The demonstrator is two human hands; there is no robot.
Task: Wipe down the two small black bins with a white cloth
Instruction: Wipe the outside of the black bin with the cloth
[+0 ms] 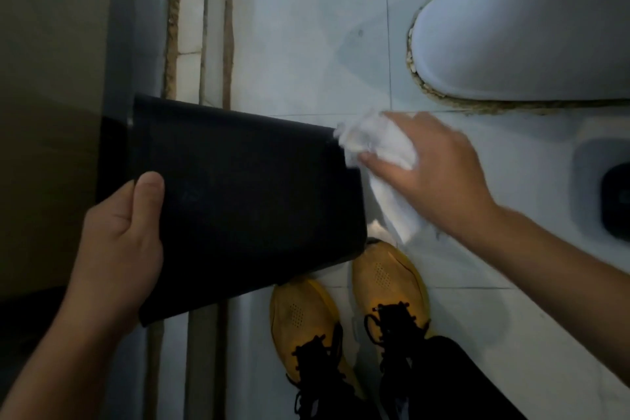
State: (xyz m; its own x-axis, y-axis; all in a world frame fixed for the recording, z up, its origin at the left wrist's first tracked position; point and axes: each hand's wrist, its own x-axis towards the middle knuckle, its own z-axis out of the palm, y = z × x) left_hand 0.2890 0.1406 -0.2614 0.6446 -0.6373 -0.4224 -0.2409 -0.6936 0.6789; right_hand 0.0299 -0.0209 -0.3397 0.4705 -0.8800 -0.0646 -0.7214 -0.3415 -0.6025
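Left hand (119, 232), lower left of frame: curled around the edge of the bin (238, 187), thumb flat on its upper face, fingers hidden behind.

Bin: black, tipped on its side, held off the floor at centre left. Its base end points right, above the shoes; its rim end points to the upper left.

Right hand (429, 167), centre right: fingers bent over a bunched cloth (378, 140), gripping it. The cloth's crumpled end touches the bin's upper right corner; a loose tail hangs below the hand, beside the bin's base end.

Shoes (347, 310), bottom centre: yellow pair, black laces, on the floor (306, 44), just below the bin.

Floor: pale tiles with grout lines.

Toilet base (528, 27), upper right: white, with crusted sealant along its foot.

Dark round object (615, 204), right edge: cannot tell what it is.
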